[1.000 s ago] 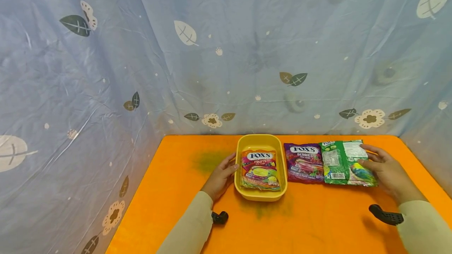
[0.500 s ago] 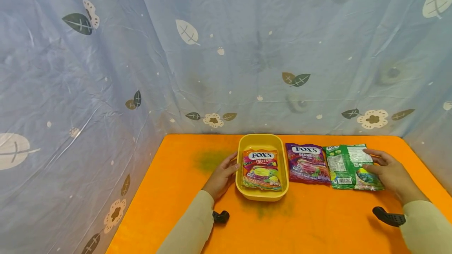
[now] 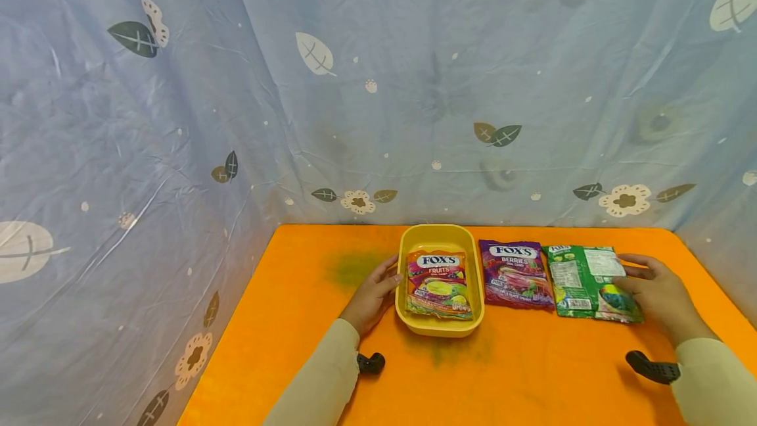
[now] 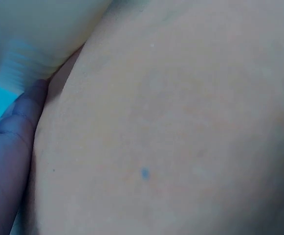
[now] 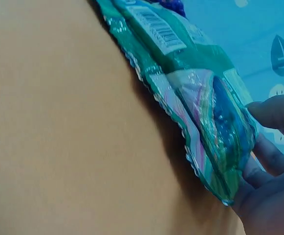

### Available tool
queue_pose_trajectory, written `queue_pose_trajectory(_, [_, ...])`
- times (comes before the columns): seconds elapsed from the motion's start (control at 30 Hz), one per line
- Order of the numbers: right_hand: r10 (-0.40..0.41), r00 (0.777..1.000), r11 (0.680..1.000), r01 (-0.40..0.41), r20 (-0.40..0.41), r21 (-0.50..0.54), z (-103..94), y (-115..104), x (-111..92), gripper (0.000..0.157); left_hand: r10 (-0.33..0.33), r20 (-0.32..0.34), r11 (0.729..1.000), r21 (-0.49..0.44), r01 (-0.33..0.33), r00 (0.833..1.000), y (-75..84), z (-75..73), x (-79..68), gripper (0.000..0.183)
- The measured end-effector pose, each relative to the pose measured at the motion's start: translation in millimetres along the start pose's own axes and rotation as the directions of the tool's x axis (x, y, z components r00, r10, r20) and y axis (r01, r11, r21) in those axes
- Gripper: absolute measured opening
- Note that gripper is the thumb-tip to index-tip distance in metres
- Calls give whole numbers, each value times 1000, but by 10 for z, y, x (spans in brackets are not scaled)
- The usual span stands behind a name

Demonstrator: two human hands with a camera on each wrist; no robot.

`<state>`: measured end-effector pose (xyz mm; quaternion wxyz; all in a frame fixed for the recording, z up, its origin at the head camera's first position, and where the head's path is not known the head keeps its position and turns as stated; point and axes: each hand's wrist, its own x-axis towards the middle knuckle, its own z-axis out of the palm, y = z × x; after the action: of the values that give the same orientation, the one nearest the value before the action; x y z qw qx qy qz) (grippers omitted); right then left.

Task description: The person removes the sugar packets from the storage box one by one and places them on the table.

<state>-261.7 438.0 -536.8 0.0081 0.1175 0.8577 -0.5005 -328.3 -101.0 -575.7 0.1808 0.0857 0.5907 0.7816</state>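
A yellow plastic tub [image 3: 439, 330] stands on the orange table, with an orange Fox's Fruits candy bag [image 3: 439, 284] lying inside. My left hand [image 3: 372, 298] is at the tub's left side, its fairly straight fingers touching the wall; the left wrist view shows a finger [image 4: 27, 110] against it. To the tub's right lies a purple Fox's Berries candy bag [image 3: 516, 275]. Beside that is a green candy bag [image 3: 591, 281], back side up with a barcode. My right hand [image 3: 662, 294] holds its right edge, thumb on top and fingers at the edge, as the right wrist view shows.
The orange table [image 3: 508, 373] meets a blue curtain [image 3: 402, 117] printed with leaves and flowers at the back and sides. Black curved straps or mounts [image 3: 650, 368] stick out at both wrists.
The green bag has shifted slightly right and toward me with my right hand, and now lies flatter. The purple bag turned a little. My left hand stays at the tub.
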Motion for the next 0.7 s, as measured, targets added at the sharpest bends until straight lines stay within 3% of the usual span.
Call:
queue_pose_trajectory(0.07, [-3, 1000, 999, 4, -30, 44, -18, 33, -10, 73, 3, 3, 1000, 2, -3, 1000, -1, 1, -3, 60])
queue_pose_trajectory(0.17, [-19, 998, 987, 28, -53, 161, -52, 98, -25, 52, 2, 3, 1000, 0, -2, 1000, -5, -1, -4, 60])
queue_pose_trajectory(0.27, [-15, 999, 955, 28, -45, 296, -87, 149, -33, 32, 0, -2, 1000, -2, 0, 1000, -12, -6, -2, 60])
queue_pose_trajectory(0.43, [13, 999, 889, 5, -36, 459, -108, 156, -33, 33, -4, -10, 1000, -2, 4, 1000, -17, -10, 2, 59])
queue_pose_trajectory(0.7, [-19, 999, 827, 32, -30, 561, -73, 83, -69, 32, -2, -4, 1000, -2, 2, 1000, -19, -8, 15, 60])
